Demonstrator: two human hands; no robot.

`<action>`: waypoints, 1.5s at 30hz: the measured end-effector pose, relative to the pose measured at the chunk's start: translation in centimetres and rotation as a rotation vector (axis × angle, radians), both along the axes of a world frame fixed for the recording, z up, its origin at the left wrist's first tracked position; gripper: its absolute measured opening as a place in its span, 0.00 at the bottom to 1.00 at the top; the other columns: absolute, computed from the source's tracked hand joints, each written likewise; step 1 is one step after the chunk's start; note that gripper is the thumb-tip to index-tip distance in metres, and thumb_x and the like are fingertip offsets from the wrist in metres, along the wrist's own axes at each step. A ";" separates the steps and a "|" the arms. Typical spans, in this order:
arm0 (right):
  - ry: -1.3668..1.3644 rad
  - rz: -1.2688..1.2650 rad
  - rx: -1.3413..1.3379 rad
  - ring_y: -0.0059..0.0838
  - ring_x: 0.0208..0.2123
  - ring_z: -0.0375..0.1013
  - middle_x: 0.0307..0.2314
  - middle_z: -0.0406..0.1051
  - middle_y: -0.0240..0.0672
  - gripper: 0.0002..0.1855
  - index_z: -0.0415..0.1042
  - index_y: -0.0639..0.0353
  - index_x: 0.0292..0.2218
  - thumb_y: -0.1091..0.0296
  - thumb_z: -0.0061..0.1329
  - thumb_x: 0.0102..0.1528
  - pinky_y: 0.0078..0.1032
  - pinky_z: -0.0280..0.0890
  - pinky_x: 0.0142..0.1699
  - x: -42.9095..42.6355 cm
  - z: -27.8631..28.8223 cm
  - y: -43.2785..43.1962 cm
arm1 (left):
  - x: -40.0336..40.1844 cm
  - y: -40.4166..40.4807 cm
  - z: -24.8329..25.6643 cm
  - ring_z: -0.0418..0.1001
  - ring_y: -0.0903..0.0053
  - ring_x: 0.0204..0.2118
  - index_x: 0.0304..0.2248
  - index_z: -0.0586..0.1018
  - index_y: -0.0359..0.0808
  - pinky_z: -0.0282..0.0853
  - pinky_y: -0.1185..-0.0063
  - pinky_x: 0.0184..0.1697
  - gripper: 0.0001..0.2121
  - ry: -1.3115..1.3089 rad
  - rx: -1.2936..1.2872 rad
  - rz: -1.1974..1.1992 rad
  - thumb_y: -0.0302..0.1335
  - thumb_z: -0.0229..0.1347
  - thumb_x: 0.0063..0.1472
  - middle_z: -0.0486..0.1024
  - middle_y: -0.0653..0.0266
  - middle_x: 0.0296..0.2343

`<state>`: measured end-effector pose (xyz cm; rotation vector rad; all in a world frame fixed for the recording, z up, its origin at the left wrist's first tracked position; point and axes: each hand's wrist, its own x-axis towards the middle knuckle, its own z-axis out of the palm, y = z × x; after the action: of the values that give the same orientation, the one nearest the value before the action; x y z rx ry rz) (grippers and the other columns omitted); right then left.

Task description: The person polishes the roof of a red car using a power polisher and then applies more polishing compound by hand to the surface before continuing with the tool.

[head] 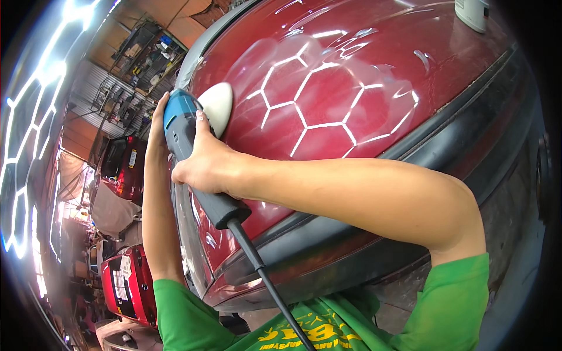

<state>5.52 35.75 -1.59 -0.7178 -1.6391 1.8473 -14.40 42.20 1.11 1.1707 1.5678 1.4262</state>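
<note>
A blue and black electric polisher (181, 131) is held in both hands beside the dark red car panel (325, 103). My right hand (210, 160) grips its black body, thumb along the side towards the head. My left hand (160, 112) rests around the far side of the blue head, its fingers mostly hidden. The polisher's white pad (221, 105) faces the panel near the left edge; I cannot tell if its whole face touches. Whitish haze and smears cover the paint right of the pad, under bright hexagonal light reflections.
The polisher's black cord (281, 291) runs down past my green shirt. A white bottle (472, 16) stands on the panel at upper right. Black trim (439, 136) borders the panel. Parked red cars (131, 281) and a cluttered shelf (145, 52) are at left.
</note>
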 end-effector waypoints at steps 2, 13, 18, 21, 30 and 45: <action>0.002 0.026 -0.005 0.44 0.43 0.71 0.46 0.66 0.57 0.65 0.13 0.63 0.65 0.68 0.54 0.47 0.33 0.69 0.48 -0.4 -0.6 -0.1 | -0.5 -0.9 -1.1 0.79 0.69 0.28 0.42 0.75 0.34 0.78 0.73 0.34 0.25 -0.012 0.018 0.059 0.51 0.52 0.62 0.78 0.55 0.31; -0.002 0.055 -0.025 0.49 0.48 0.71 0.51 0.63 0.64 0.65 0.12 0.62 0.65 0.66 0.54 0.48 0.32 0.67 0.53 0.7 0.7 -0.2 | -3.0 0.3 -1.3 0.79 0.67 0.27 0.42 0.76 0.35 0.78 0.71 0.34 0.26 -0.031 -0.043 -0.103 0.53 0.53 0.60 0.78 0.54 0.31; 0.022 -0.136 0.010 0.54 0.51 0.70 0.52 0.62 0.67 0.62 0.13 0.62 0.65 0.65 0.51 0.50 0.34 0.64 0.58 3.2 1.9 -0.5 | 2.5 5.7 2.1 0.79 0.66 0.25 0.40 0.79 0.34 0.78 0.71 0.31 0.27 -0.079 -0.220 -0.257 0.54 0.52 0.60 0.80 0.54 0.29; 0.074 -0.274 -0.015 0.54 0.52 0.70 0.52 0.61 0.67 0.60 0.13 0.62 0.65 0.66 0.50 0.51 0.34 0.64 0.59 4.5 2.9 -0.5 | 6.4 8.2 3.0 0.79 0.67 0.24 0.40 0.79 0.34 0.78 0.71 0.31 0.28 -0.048 -0.220 -0.329 0.54 0.52 0.60 0.80 0.54 0.29; 0.203 -0.633 0.071 0.55 0.43 0.76 0.45 0.69 0.65 0.59 0.15 0.60 0.65 0.70 0.52 0.54 0.39 0.71 0.53 4.0 3.1 0.4 | 12.1 9.0 3.6 0.79 0.67 0.24 0.41 0.79 0.33 0.78 0.72 0.31 0.28 0.060 -0.132 -0.396 0.54 0.52 0.60 0.80 0.53 0.29; 0.130 -0.163 0.023 0.55 0.52 0.69 0.52 0.61 0.71 0.61 0.14 0.65 0.65 0.67 0.51 0.51 0.34 0.63 0.58 2.2 0.6 -3.6 | 1.7 2.5 1.7 0.80 0.68 0.25 0.41 0.79 0.31 0.78 0.74 0.32 0.29 0.083 -0.109 -0.202 0.54 0.50 0.61 0.80 0.52 0.30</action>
<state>7.73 32.10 -0.98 -0.6855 -1.4719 1.7201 -12.72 44.73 2.84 1.2964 1.5161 1.1609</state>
